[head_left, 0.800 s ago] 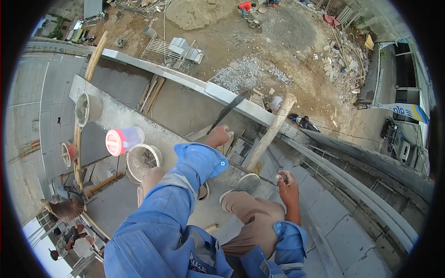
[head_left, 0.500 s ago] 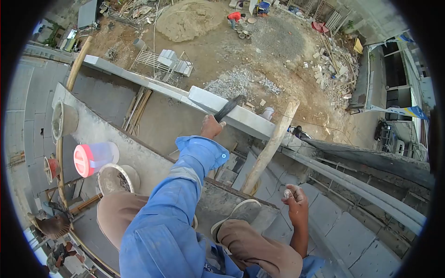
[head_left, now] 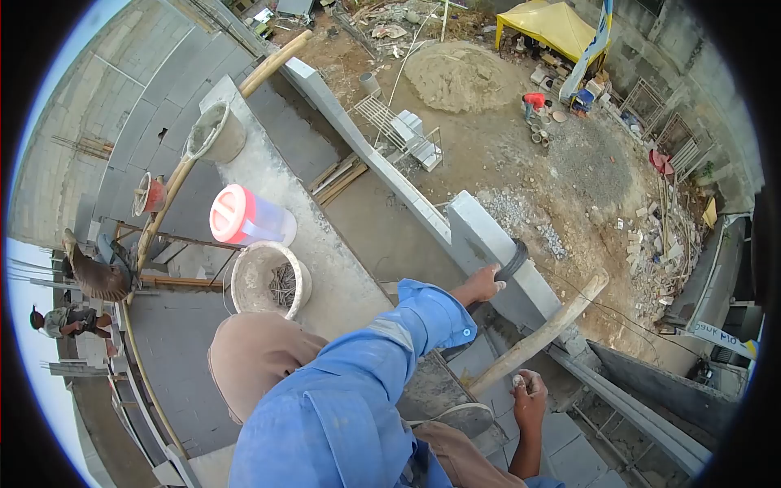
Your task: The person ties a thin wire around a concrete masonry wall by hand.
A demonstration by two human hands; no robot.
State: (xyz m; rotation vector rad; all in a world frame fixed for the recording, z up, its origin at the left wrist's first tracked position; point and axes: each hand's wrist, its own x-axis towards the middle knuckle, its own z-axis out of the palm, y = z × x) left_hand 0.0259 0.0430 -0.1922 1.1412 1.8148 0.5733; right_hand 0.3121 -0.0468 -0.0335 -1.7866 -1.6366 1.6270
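High on the wall, the left hand (head_left: 486,284) grips a dark tool (head_left: 512,260) on the far concrete block (head_left: 488,244), the right hand (head_left: 527,398) pinches something small; a slip could drop either below.

Two buckets (head_left: 269,279) (head_left: 216,132), one red-lidded jug (head_left: 248,217), one wooden pole (head_left: 537,337), two hands (head_left: 486,284) (head_left: 529,400).

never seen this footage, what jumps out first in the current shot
The height: the person crouches atop a wall, far above a yard with a sand heap. The left hand grips a dark tool against a grey block; the right hand holds something small. At left lies a red-lidded jug.
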